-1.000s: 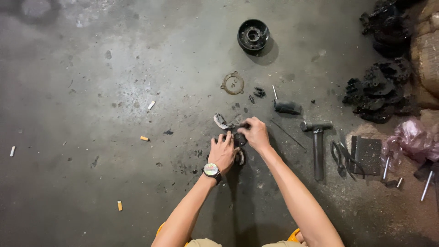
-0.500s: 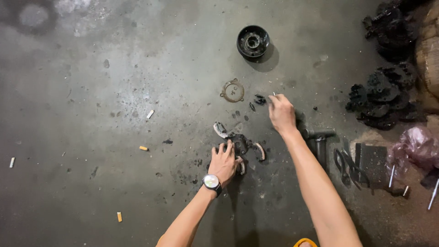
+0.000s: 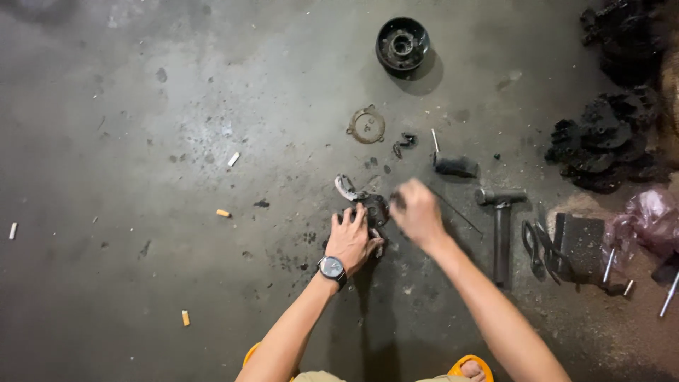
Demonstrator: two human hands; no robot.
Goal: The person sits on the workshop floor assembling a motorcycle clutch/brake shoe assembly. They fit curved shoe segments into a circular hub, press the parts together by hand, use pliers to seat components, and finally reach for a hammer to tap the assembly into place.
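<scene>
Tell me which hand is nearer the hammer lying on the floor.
Right. The right hand hovers just left of the hammer, apart from it. The left hand sits farther left, pressed on the small dark metal assembly.

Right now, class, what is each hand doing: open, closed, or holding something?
Left hand: open, fingers spread, pressing down on the dark metal part on the floor.
Right hand: blurred, at the same part; open or closed cannot be told.

left hand: fingers spread, pressing down | right hand: loosely curled, blurred
</scene>
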